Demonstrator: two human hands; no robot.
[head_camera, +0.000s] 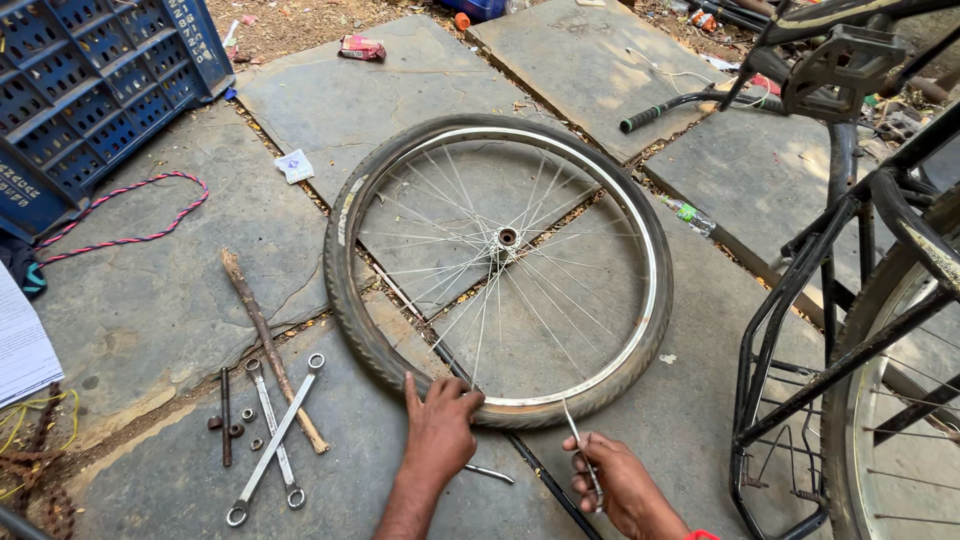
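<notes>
Closed around a thin metal lever (582, 452), the right hand (618, 485) has a narrow grip: fingers curled over the lower part of the tool, thumb pressed along it. The lever's long axis runs nearly upright in the view, leaning a little toward 11 o'clock, and its free tip reaches the bicycle wheel (498, 268) at the rim's 6 o'clock edge, where tyre and metal meet. The left hand (440, 425) has a wide grip, fingers spread flat and pressing on the tyre just left of that spot, at about 7 o'clock on the wheel; it holds nothing.

The wheel lies flat on the stone floor (150, 310), hub up at its centre, spokes fanning out, tyre still seated around most of the rim. A second thin metal rod (490, 473) lies on the floor between the two hands.

At 9 o'clock from the left hand lie two ring spanners (272, 438), crossed, with a wooden stick (268, 345) beside them and a few small nuts (243, 423). A blue plastic crate (95, 80) stands at 10 o'clock, a pink cord (130, 215) looped below it. A black bicycle frame (850, 290) stands at 3 o'clock.
</notes>
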